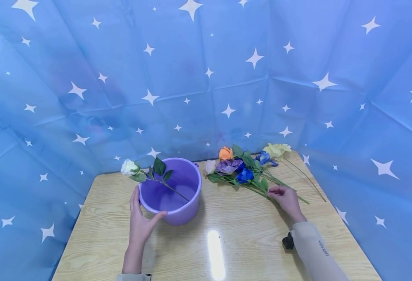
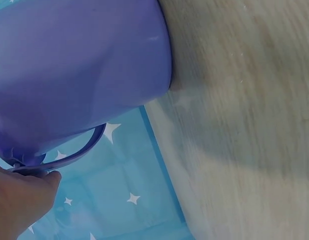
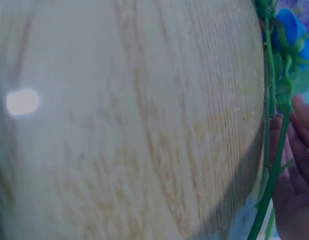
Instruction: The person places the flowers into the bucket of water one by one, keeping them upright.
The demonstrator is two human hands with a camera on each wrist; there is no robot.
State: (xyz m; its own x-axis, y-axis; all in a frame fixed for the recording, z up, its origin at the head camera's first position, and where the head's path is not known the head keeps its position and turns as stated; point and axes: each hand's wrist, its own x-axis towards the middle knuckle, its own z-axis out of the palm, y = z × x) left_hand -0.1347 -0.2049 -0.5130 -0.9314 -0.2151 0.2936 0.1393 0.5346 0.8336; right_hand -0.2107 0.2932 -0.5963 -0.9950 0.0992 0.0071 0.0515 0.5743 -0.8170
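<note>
A purple bucket [image 1: 179, 218] stands on the table with a white artificial rose [image 1: 128, 167] lying slantwise across it, bloom past the rim and stem end inside. My left hand [image 1: 141, 222] rests against the bucket, fingers fairly straight along its left side and thumb over the front rim. In the left wrist view the thumb touches near the bucket handle [image 2: 79, 156]. To the right, my right hand [image 1: 285, 199] pinches a green stem [image 3: 280, 155] that leads up to a blue flower [image 3: 289, 30]. The fingertips are partly hidden behind the stem.
Beside the blue flower lie an orange rose [image 1: 226, 153], a pale pink rose [image 1: 210, 166], a purple flower [image 1: 228, 166], another blue flower [image 1: 265, 157] and a pale yellow one [image 1: 277, 150]. A starry blue curtain [image 1: 206, 97] surrounds the wooden table [image 1: 248, 242].
</note>
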